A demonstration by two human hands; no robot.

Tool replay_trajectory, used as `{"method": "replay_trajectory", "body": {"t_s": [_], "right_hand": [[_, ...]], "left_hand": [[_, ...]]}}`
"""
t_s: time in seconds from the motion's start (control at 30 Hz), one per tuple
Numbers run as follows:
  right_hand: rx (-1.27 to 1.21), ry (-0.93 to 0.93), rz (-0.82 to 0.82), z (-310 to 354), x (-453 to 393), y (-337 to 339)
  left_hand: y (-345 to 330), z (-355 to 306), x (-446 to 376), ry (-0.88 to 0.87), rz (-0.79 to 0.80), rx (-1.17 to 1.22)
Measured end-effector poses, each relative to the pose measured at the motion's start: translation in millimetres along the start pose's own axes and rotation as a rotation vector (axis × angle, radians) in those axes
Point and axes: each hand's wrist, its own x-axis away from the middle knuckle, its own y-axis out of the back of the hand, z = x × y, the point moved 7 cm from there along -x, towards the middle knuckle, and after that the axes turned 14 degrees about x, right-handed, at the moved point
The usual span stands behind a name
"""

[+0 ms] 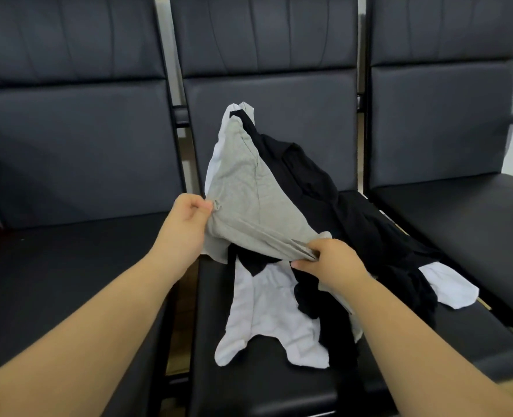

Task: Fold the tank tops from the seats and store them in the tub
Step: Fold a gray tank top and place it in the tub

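Both hands pinch the grey cotton tank top [243, 188] — left hand [189, 212] at one edge, right hand [327, 260] on bunched hem — prob. lifting it clear of the pile on the middle black leather seat [264, 386].

We see three seats side by side: the left seat [68, 266], the middle seat [267, 386] and the right seat [460, 212]. A heap of tank tops [354, 224] lies on the middle seat, reaching up against its backrest [279, 121] behind. Our left hand [186, 218] pinches one tank top [249, 194] at its left edge, above the gap between the left and middle seats. Our right hand [330, 260] grips the same top's lower right edge, in front of the heap and over it.
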Motion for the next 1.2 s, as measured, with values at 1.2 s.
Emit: {"method": "replay_trajectory", "body": {"t_s": [1.2], "right_hand": [[-1.215, 0.004, 0.565, 182, 62, -21]], "left_hand": [[57, 66, 95, 0.373, 0.318, 0.349]]}}
